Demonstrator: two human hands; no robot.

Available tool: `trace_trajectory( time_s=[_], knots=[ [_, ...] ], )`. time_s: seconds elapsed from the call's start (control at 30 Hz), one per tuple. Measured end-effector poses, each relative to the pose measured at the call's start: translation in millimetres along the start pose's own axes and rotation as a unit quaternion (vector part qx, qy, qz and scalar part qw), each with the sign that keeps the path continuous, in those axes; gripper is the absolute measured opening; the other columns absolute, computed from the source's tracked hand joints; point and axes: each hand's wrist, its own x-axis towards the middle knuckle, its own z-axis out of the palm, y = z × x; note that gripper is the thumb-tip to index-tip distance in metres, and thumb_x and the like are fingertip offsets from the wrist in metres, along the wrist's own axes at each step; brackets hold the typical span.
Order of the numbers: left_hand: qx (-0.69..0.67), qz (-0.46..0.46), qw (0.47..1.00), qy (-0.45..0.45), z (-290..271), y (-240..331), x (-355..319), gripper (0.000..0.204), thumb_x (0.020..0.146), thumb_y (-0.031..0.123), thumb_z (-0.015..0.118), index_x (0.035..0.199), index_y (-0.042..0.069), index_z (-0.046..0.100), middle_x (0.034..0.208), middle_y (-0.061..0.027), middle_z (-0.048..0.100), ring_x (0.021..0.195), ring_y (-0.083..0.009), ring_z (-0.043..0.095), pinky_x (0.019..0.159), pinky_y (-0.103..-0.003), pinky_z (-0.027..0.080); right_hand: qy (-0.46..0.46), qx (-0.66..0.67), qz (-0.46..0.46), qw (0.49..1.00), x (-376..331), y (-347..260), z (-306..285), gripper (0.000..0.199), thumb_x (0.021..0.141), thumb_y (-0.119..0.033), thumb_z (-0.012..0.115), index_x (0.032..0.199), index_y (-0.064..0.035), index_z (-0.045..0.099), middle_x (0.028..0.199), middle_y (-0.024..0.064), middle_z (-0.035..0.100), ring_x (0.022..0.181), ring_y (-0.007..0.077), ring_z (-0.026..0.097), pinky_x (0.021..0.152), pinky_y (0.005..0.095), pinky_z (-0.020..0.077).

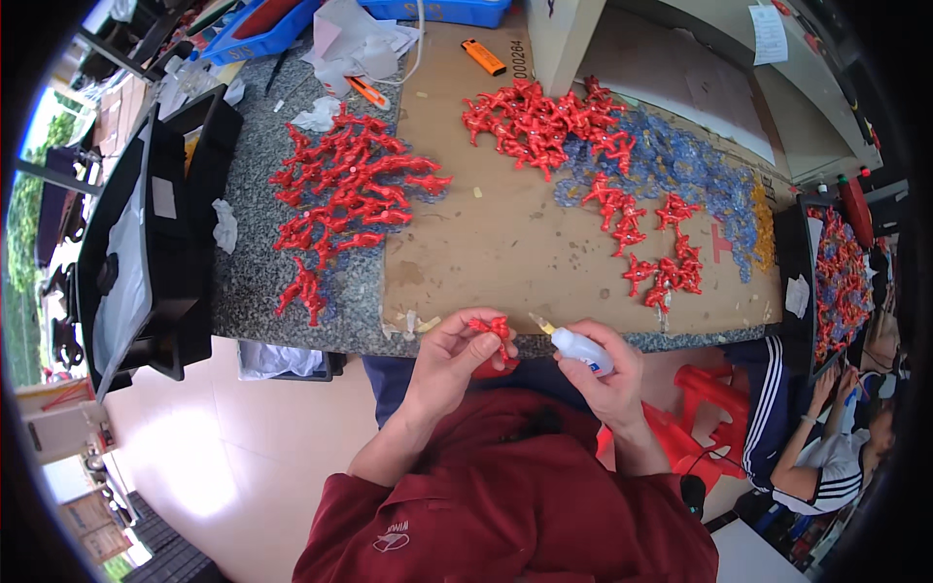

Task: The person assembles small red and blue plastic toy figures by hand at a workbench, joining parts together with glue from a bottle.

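I see L hand (449, 358) raised at table edge, fingers pinched on one small red coral piece (492, 328). R hand (604, 374) wraps one white glue bottle (580, 347), nozzle aimed at the piece (tip just short). On cardboard sheet (496, 233): three red piles (345, 189), blue pieces (680, 165), one orange lighter (483, 56).

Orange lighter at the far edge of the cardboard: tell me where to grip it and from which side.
Pinch the orange lighter across its long flat sides at mid-body, coming straight down from above. It lies flat and slanted on the cardboard sheet, apart from the red pieces, so both sides look free; its dark end seems a poorer hold.
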Motion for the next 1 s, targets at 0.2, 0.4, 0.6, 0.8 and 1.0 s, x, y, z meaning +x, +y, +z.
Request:
trace_trajectory(
  time_s=[0.2, 0.4, 0.6, 0.8, 1.0],
  knots=[
    [0.139, 0.066, 0.988, 0.026, 6.3, -10.4, -1.6, 0.024, 0.086, 0.008, 0.055, 0.108, 0.000, 0.051, 0.095, -0.0134, 0.060, 0.080, -0.0180, 0.059, 0.068, -0.026, 0.048, 0.042, -0.017, -0.070, 0.997, -7.7, 4.5, -8.4, 0.035, 0.071, -0.007, 0.070, 0.103, 0.0008, 0.056, 0.082, 0.0093, 0.063, 0.070, 0.0112, 0.060, 0.063, 0.0235, 0.0473],
    [-0.116, -0.032, 0.992, -0.025, 4.9, -5.1, -3.4, 0.029, 0.086, 0.013, 0.056, 0.112, 0.004, 0.048, 0.090, -0.0110, 0.058, 0.078, -0.0165, 0.056, 0.067, -0.025, 0.045, 0.030, -0.054, -0.154, 0.986, -3.6, -2.4, -11.1, 0.036, 0.065, -0.008, 0.075, 0.097, 0.0003, 0.062, 0.078, 0.0100, 0.064, 0.065, 0.0146, 0.061, 0.060, 0.0232, 0.0472],
    [-0.160, -0.072, 0.984, -0.031, 0.5, -10.0, -3.6, 0.026, 0.087, 0.020, 0.056, 0.107, 0.006, 0.047, 0.091, -0.0072, 0.058, 0.073, -0.0108, 0.053, 0.060, -0.022, 0.038, 0.037, -0.096, -0.181, 0.978, 1.2, -8.0, -4.7, 0.037, 0.064, -0.007, 0.076, 0.097, 0.0003, 0.063, 0.074, 0.0106, 0.064, 0.060, 0.0148, 0.060, 0.053, 0.0243, 0.0454],
    [-0.169, -0.071, 0.982, -0.039, -1.3, -9.2, -1.9, 0.026, 0.087, 0.019, 0.056, 0.107, 0.006, 0.047, 0.091, -0.0073, 0.058, 0.074, -0.0107, 0.053, 0.061, -0.022, 0.039, 0.027, -0.107, -0.152, 0.982, 0.1, -11.7, -4.8, 0.035, 0.064, -0.006, 0.075, 0.097, -0.0001, 0.063, 0.075, 0.0106, 0.064, 0.061, 0.0149, 0.061, 0.054, 0.0239, 0.0462],
    [-0.179, -0.083, 0.979, -0.041, -2.0, -9.9, -2.5, 0.025, 0.087, 0.018, 0.055, 0.107, 0.006, 0.047, 0.091, -0.0077, 0.058, 0.076, -0.0114, 0.054, 0.062, -0.021, 0.041, 0.027, -0.106, -0.156, 0.982, 1.6, -12.2, -3.0, 0.034, 0.064, -0.006, 0.074, 0.095, 0.0001, 0.064, 0.075, 0.0109, 0.064, 0.062, 0.0151, 0.062, 0.055, 0.0239, 0.0467]
  ],
)
